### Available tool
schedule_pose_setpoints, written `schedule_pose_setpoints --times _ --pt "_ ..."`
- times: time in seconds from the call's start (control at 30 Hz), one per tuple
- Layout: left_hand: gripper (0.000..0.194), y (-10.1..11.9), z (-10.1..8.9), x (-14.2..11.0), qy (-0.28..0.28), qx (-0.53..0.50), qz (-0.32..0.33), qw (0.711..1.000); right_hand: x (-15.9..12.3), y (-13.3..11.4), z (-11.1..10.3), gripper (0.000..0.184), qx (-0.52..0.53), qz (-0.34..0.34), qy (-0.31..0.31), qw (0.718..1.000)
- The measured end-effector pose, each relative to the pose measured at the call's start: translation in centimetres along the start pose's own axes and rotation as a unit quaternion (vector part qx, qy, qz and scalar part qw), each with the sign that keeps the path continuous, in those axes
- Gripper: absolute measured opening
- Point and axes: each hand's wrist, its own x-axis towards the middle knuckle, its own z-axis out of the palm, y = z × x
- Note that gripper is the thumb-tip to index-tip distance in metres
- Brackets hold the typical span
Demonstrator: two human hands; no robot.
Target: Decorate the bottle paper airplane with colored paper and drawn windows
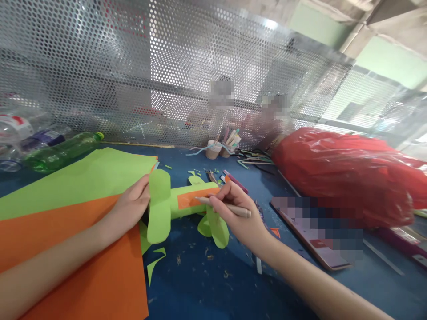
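A light-green paper model (175, 209), a tube with rounded wing-like flaps at its ends, lies over the blue tabletop. My left hand (137, 202) grips its left end, the fingers partly hidden behind the large flap. On the tube is an orange paper strip (187, 200) with faint drawn lines at its left part. In my right hand (238, 209) a pale pen (240, 210) is pinched, its tip at the orange strip. Beneath my left forearm lie an orange sheet (110, 275) and a green sheet (100, 178).
Green bottle (66, 151) and clear bottles are at the left. Two cups of pens (213, 150) stand at the back before a perforated metal screen (187, 53). On the right are a phone (300, 226) and a red plastic bag (343, 169). Scissors (211, 178) and paper scraps (155, 262) lie about.
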Motion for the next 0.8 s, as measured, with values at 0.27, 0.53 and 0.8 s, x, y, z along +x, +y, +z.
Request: schedule_pose_setpoints --times 0.27,0.53,0.8 --pt "0.04 -0.32 0.12 0.15 0.001 -0.001 0.016 1.0 0.12 0.05 0.14 0.022 0.006 0.0 0.003 1.0" --pt "0.036 -0.69 0.06 0.27 0.003 0.007 0.02 1.0 0.27 0.04 0.25 0.025 -0.008 -0.01 0.004 1.0" --pt "0.029 -0.88 0.09 0.27 0.008 0.019 0.024 1.0 0.11 -0.07 0.41 0.026 0.033 0.001 -0.011 0.999"
